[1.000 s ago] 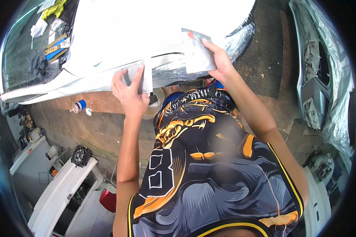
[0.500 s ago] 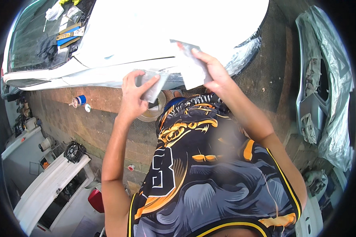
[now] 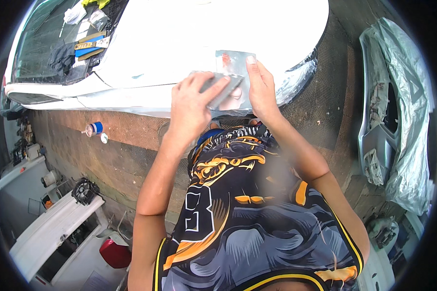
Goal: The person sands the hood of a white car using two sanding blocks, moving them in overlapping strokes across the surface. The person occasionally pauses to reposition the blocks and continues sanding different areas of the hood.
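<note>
My right hand (image 3: 263, 92) grips the edge of a flat grey mixing plate (image 3: 239, 63), thumb on its face. A red smear (image 3: 225, 59) shows near the plate's far end, and pale, pinkish paste (image 3: 232, 101) lies lower down. My left hand (image 3: 192, 103) is closed on a thin grey putty spreader (image 3: 222, 93), its index finger stretched along it. The spreader overlaps the left part of the plate, over the paste; whether its edge touches the plate is hard to tell. Both hands are above the near side of a white car (image 3: 155, 43).
A putty knife (image 3: 91, 44) and blue spreader lie on the windscreen. On the floor stand a blue-banded tin (image 3: 94, 128) and a small round lid (image 3: 104, 138). A plastic-wrapped bumper (image 3: 408, 121) stands at right; white car panels (image 3: 53, 225) and a fan (image 3: 85, 190) are lower left.
My hands have come together: the left moved right and away from me, bringing the spreader over the plate. The plate has turned more upright in view, showing its red smear and paste.
</note>
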Tool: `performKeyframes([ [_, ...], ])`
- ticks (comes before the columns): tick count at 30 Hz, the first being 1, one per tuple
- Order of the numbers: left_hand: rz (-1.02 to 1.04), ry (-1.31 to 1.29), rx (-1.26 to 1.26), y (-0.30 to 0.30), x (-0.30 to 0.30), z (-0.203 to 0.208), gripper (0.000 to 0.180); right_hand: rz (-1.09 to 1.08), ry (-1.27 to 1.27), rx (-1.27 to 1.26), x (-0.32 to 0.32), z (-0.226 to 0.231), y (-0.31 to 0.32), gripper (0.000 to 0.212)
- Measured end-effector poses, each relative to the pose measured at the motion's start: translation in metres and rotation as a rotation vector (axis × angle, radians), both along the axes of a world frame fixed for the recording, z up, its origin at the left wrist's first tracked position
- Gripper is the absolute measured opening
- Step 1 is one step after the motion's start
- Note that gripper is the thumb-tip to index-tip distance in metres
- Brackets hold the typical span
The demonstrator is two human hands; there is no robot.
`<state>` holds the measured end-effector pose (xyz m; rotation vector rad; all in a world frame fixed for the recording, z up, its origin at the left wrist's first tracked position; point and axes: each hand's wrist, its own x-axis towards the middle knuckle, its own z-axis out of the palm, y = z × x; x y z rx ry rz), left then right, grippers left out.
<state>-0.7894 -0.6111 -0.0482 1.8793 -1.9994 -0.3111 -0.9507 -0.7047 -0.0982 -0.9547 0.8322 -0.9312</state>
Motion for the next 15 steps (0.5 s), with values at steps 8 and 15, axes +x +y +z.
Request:
performKeyframes([
  [8, -0.051, -0.127, 0.069, 0.038, -0.005, 0.016, 0.076, -0.177, -0.090, -0.051, 0.013, 0.001, -0.031, 0.045],
  [15, 0.029, 0.307, -0.164, 0.051, 0.003, 0.029, 0.077, 0.116, -0.171, 0.359, 0.041, -0.004, -0.031, 0.035],
])
